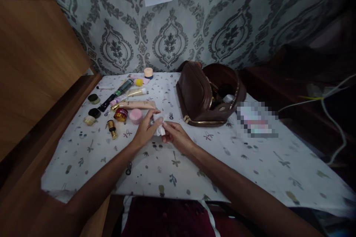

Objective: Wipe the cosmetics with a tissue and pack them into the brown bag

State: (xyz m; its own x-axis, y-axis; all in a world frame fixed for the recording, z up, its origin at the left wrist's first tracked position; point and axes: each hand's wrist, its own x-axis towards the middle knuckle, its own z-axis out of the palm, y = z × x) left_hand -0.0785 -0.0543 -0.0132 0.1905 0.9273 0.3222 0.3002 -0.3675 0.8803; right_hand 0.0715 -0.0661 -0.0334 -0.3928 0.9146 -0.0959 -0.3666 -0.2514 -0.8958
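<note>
Both of my hands meet over the middle of the table, around a small crumpled white cloth or tissue (159, 123). My left hand (147, 127) grips it from the left, thumb on top. My right hand (177, 136) pinches its right side. Whether something is wrapped inside cannot be seen. Just left of my left hand stands a pink jar (136, 116), beside a red and gold jar (121, 114). A peach tube (139, 105) lies behind them. To the right, an open brown bag (196, 90) holds dark items and a white-topped one.
Several tubes, including a green and black one (124, 88), lie at the back left. Dark-lidded jars (94, 99) and a gold bottle (112, 129) are further left. A blurred packet (257, 119) sits right of the bag. A white cable (340, 129) hangs at the right.
</note>
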